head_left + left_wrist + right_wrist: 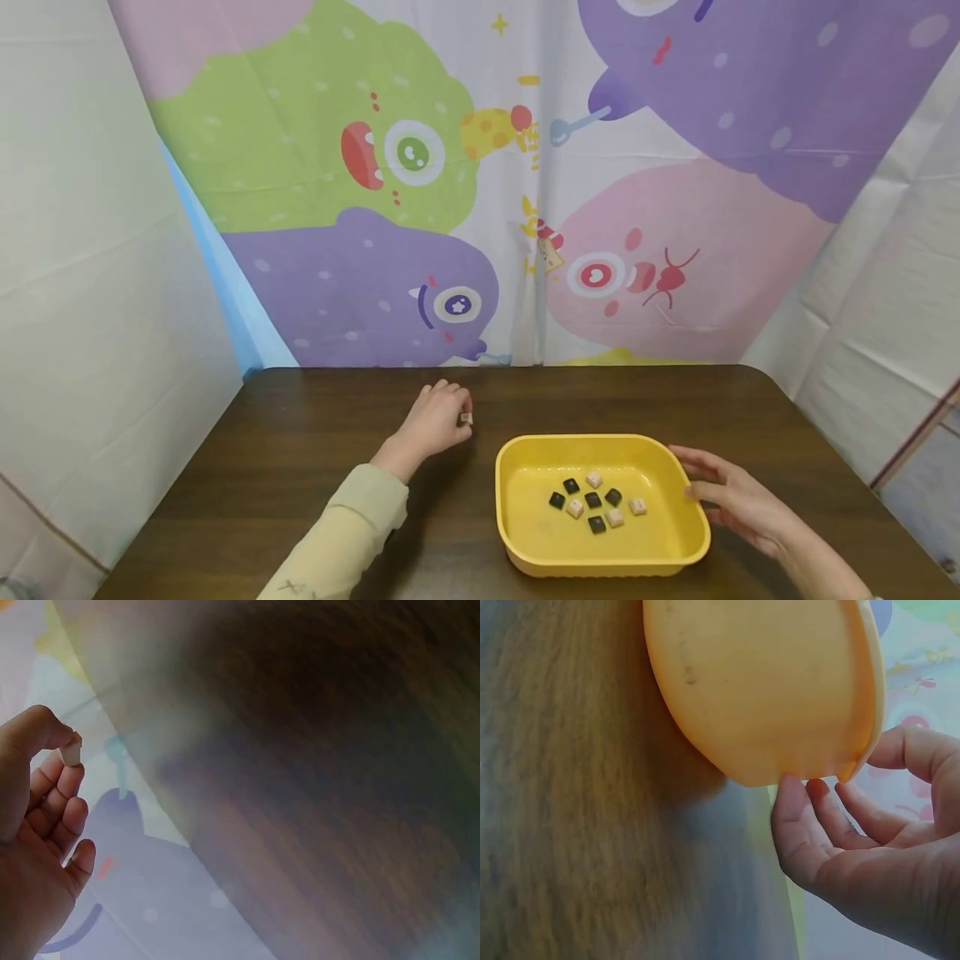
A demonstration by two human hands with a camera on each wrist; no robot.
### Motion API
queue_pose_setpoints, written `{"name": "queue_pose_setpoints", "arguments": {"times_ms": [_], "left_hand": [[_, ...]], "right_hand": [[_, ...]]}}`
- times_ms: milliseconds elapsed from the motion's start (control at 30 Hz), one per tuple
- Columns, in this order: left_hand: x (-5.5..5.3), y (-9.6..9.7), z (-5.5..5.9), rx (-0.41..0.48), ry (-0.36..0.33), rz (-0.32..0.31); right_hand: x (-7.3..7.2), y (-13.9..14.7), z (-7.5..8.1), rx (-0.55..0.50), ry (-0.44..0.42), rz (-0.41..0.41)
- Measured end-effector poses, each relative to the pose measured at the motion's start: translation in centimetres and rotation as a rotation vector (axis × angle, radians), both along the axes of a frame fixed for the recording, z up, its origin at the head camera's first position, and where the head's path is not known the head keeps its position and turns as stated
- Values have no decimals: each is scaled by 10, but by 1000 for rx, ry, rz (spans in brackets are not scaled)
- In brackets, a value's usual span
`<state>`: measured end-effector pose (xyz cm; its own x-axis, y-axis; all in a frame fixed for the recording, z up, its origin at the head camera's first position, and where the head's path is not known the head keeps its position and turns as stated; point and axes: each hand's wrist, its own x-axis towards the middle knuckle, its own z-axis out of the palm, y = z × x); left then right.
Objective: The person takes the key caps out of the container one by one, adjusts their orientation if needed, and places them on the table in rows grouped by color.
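My left hand point(437, 419) is above the dark table, left of a yellow plastic tub point(600, 560). Its thumb and fingers pinch one beige keycap point(71, 751), which shows at the fingertips in the left wrist view. The other left fingers are bent loosely. At the tub's right end, my right hand point(738, 500) holds the side, thumb at the rim and fingers against the outer wall. In the tub lie several black keycaps point(592, 499) and several beige keycaps point(615, 517), spread over the middle of the floor.
The brown wooden table point(300, 467) has rounded far corners. Behind it hangs a curtain point(510, 317) printed with cartoon monsters, reaching down to the table's far edge. Pale cloth walls point(90, 250) stand on both sides.
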<state>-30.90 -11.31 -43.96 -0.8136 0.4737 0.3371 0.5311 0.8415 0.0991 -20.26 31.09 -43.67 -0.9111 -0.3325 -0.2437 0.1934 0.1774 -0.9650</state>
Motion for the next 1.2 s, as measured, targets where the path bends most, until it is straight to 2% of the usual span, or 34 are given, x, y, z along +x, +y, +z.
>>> {"name": "queue_pose_setpoints", "arguments": {"times_ms": [233, 667, 800, 967, 1200], "left_hand": [[-2, 3, -4, -26, -67, 14], [-4, 2, -13, -81, -138, 42], [-5, 2, -14, -96, -122, 38], [-2, 1, -5, -79, -85, 11], [7, 2, 16, -59, -32, -7]], "right_hand": [[-7, -2, 2, 26, 54, -7], [-5, -2, 1, 18, 15, -26], [-5, -3, 0, 22, 8, -29], [-5, -4, 1, 21, 9, -27], [-5, -3, 0, 15, 4, -16]]}}
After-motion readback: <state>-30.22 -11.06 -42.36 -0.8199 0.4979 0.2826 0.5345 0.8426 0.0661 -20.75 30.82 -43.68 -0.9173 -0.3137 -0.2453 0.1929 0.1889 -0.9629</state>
